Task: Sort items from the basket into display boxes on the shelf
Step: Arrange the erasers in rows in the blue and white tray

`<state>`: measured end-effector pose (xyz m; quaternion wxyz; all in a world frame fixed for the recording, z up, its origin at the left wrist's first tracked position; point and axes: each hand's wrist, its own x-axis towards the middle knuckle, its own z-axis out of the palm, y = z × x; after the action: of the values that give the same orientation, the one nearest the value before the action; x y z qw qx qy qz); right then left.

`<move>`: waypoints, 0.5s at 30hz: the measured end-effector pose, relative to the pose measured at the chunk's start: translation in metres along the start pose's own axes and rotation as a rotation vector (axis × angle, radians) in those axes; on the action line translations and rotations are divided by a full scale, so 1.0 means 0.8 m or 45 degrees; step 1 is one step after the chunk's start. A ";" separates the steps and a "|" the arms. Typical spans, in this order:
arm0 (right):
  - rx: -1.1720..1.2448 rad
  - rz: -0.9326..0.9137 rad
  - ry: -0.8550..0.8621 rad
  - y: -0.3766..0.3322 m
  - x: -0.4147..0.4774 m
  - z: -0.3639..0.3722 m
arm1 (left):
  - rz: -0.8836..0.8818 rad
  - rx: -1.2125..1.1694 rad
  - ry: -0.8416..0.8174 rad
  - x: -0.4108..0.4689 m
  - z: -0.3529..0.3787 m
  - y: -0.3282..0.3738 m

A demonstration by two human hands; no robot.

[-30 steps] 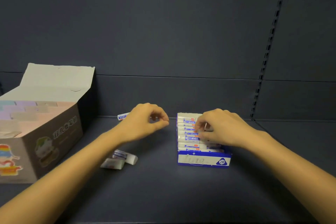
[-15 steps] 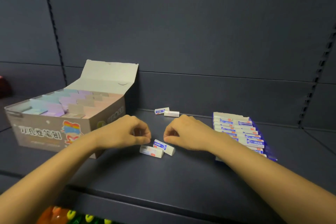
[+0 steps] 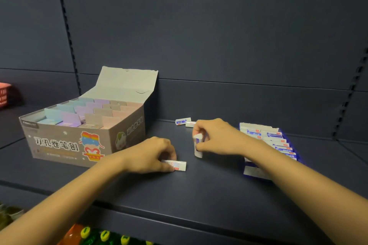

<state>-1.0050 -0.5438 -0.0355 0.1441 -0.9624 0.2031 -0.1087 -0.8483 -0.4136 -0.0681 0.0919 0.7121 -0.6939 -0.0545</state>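
My left hand point(image 3: 151, 155) pinches a white eraser point(image 3: 178, 165) that lies flat on the dark shelf point(image 3: 199, 195). My right hand point(image 3: 217, 138) holds a second white eraser point(image 3: 198, 145) tipped upright, its lower end near the shelf. Two more erasers point(image 3: 184, 121) lie at the back of the shelf, just behind my right hand. A blue display box point(image 3: 268, 143) packed with rows of the same erasers stands to the right, partly hidden by my right forearm.
An open grey cardboard box point(image 3: 65, 145) of pastel sharpeners stands on the left with its lid up. A red basket point(image 3: 5, 94) shows at the far left edge. Colourful goods point(image 3: 103, 235) sit on the shelf below.
Both hands have closed on the two loose erasers in the middle. The right one has been tipped up off the shelf; the left one still lies flat. The view shifted slightly left.
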 end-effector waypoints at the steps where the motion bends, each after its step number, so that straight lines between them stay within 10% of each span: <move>1: 0.022 0.012 0.027 0.002 -0.005 -0.007 | 0.001 -0.010 0.005 0.001 0.000 0.000; 15: 0.282 0.217 0.032 0.058 -0.056 -0.043 | -0.026 -0.286 -0.108 0.031 -0.010 0.034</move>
<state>-1.0712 -0.5737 -0.0252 0.2557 -0.9184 0.2727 -0.1298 -0.8727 -0.4384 -0.0537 0.1411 0.7013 -0.6796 -0.1628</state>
